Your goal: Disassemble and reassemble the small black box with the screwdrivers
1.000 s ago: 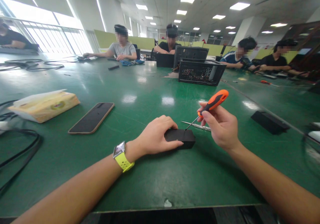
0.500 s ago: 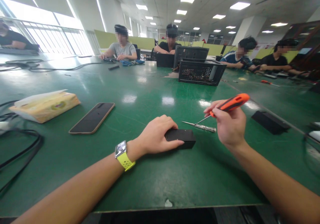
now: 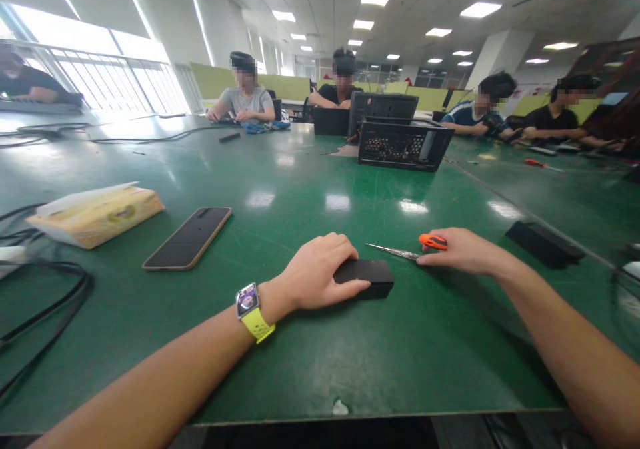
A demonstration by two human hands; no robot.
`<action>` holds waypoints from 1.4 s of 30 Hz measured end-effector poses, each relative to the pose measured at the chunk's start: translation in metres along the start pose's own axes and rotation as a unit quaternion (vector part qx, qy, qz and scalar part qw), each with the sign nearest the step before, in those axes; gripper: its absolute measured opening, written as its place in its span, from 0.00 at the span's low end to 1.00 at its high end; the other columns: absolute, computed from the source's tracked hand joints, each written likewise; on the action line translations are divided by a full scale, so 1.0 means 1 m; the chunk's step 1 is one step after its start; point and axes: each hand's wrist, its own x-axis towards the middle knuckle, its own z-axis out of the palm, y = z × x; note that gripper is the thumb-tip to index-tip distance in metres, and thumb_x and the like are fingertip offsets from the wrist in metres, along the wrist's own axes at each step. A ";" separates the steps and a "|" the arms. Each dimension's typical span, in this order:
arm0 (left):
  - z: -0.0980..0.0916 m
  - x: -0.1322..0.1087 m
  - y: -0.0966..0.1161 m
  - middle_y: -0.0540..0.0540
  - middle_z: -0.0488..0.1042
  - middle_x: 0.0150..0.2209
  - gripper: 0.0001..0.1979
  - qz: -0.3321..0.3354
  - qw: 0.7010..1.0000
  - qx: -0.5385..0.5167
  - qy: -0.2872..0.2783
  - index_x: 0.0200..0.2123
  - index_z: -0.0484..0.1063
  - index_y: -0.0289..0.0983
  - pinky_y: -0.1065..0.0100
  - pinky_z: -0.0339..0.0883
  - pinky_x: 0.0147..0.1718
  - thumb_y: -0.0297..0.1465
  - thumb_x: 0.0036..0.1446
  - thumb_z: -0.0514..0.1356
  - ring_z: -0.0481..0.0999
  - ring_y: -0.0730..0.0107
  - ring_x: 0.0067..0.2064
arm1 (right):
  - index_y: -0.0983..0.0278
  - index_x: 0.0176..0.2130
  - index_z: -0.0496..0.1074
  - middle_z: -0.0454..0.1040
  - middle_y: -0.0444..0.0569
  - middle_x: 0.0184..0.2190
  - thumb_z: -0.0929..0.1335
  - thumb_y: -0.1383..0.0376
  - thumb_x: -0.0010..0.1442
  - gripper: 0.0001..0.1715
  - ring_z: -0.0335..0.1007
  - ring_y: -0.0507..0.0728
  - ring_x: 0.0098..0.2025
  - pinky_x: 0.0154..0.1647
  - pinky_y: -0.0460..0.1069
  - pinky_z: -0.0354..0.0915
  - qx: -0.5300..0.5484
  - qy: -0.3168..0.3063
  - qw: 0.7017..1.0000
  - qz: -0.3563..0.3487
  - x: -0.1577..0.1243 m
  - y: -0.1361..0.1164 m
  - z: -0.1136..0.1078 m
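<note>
My left hand [image 3: 320,270] is closed round a small black oblong block [image 3: 379,277] that lies on the green table, thumb along the near side. My right hand [image 3: 457,252] is low over the table to its right, closed on an orange-handled screwdriver [image 3: 433,241]. Only the orange end of its handle shows; its shaft is hidden. Right by the right thumb lies a slim, shiny small screwdriver [image 3: 393,251], its tip pointing left and its rear end by the fingers. I cannot tell whether the fingers grip it.
A phone [image 3: 190,239] and a tissue pack [image 3: 103,212] lie on the left, near black cables [image 3: 60,302]. At right is another black block [image 3: 544,243]. Farther back stand an open computer case [image 3: 404,145] and a second orange screwdriver [image 3: 536,163]. Several people sit round the table [image 3: 300,369].
My right hand has turned over and come down to the table by the slim screwdriver; the orange handle no longer points up to the right. My left hand stays on the block.
</note>
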 end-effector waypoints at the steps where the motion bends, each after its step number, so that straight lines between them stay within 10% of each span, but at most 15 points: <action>1: 0.000 0.000 0.000 0.42 0.72 0.39 0.20 0.000 1.000 -0.007 -0.002 0.39 0.69 0.34 0.62 0.65 0.38 0.47 0.58 0.56 0.70 0.62 0.39 | 0.64 0.30 0.71 0.73 0.46 0.27 0.70 0.47 0.50 0.23 0.66 0.57 0.30 0.30 0.50 0.57 0.002 -0.023 1.000 -0.007 0.001 0.001 0.000; 19: 0.001 0.001 0.000 0.43 0.72 0.39 0.19 -0.013 0.999 -0.031 0.007 0.41 0.66 0.36 0.64 0.67 0.37 0.46 0.59 0.55 0.71 0.64 0.38 | 0.65 0.38 0.76 0.61 0.40 0.19 0.72 0.51 0.53 0.21 0.54 0.47 0.19 0.16 0.43 0.48 0.344 -0.025 0.938 -0.027 -0.031 0.021 -0.044; 42: 0.009 0.006 -0.001 0.43 0.70 0.38 0.19 -0.011 0.999 -0.030 0.007 0.42 0.66 0.35 0.63 0.66 0.38 0.45 0.59 0.55 0.69 0.64 0.38 | 0.67 0.38 0.77 0.63 0.40 0.20 0.73 0.54 0.53 0.19 0.54 0.46 0.20 0.17 0.44 0.50 0.393 0.006 0.918 -0.050 -0.015 0.010 -0.024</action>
